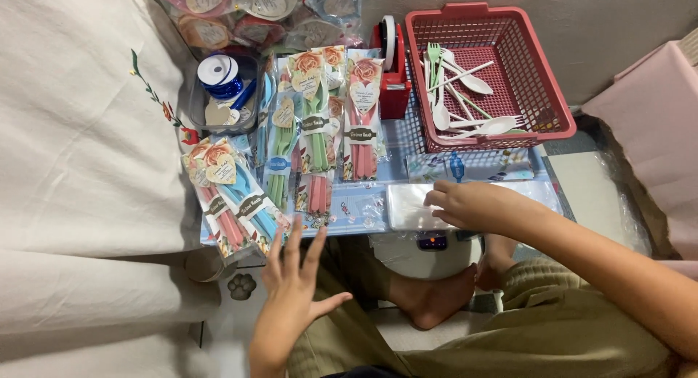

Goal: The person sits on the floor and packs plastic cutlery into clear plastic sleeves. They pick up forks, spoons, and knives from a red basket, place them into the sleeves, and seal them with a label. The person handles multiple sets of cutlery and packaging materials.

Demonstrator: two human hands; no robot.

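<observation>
**Hands over a low table of wrapped cutlery sets**

The right hand (469, 203) lies palm down on a stack of clear plastic sleeves (408, 206) at the near edge of the low table (363, 203). Its fingers curl onto the top sleeve; whether the grip has pinched a sleeve cannot be told from here.

The left hand (294, 272) hovers just below the table edge, fingers spread, its grip released and holding nothing. Nearest to its fingertips are two wrapped cutlery sets (233, 196) lying slanted at the table's left corner, one pink, one blue, each with a rose card and a heart tag.

Further back, more wrapped sets (320, 123) in green, blue and pink lie side by side in a row. Behind them sits a clear box with a blue ribbon spool (222, 74). A red tape dispenser (391, 65) stands beside a red basket (549, 94) holding loose white and green spoons and forks (465, 94). A cream embroidered cloth (80, 131) covers the left side. The person's bare foot (436, 298) rests under the table.
</observation>
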